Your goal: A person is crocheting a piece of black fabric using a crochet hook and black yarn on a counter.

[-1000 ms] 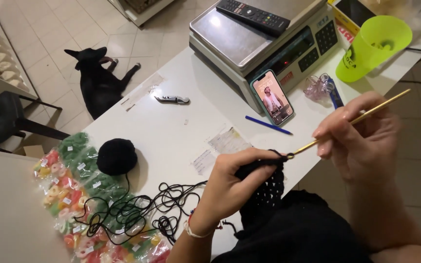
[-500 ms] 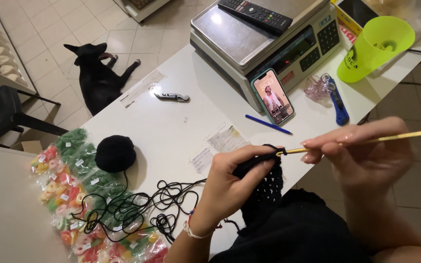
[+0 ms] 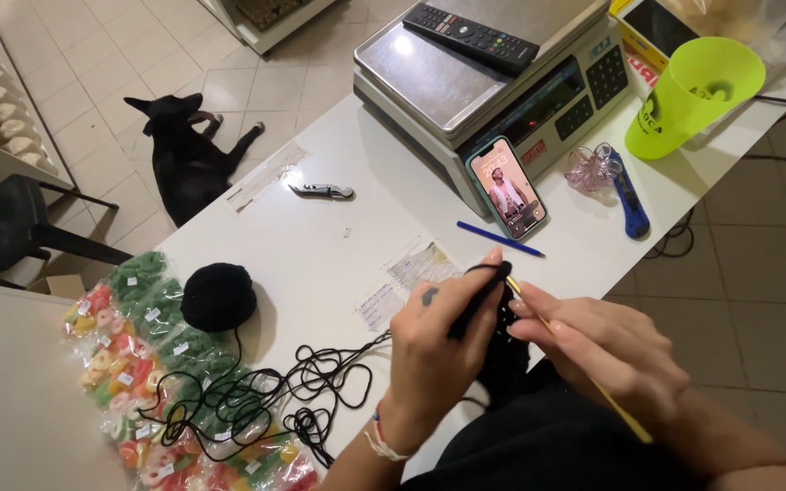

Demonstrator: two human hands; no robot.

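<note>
Fingers of the right hand (image 3: pixel 607 350) pinch a yellow crochet hook (image 3: pixel 584 368), its tip at the black crochet work (image 3: pixel 502 350) over the table edge. The left hand (image 3: pixel 438 350) grips that work, yarn stretched over its forefinger. Loose black yarn (image 3: pixel 256 400) trails left across the white table (image 3: pixel 320 255) to a black yarn ball (image 3: pixel 218 296) beside bags of candy (image 3: pixel 138 364). A phone (image 3: pixel 507 186) leans against a scale (image 3: pixel 493 82).

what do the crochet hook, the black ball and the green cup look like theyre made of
Crochet hook: pale yellow slim shaft held in the right hand, likely bamboo or plastic; too thin to tell. Black ball: matte, fuzzy yarn, with a loose strand trailing across the table. Green cup: smooth, glossy, slightly translucent, so probably plastic.
</note>
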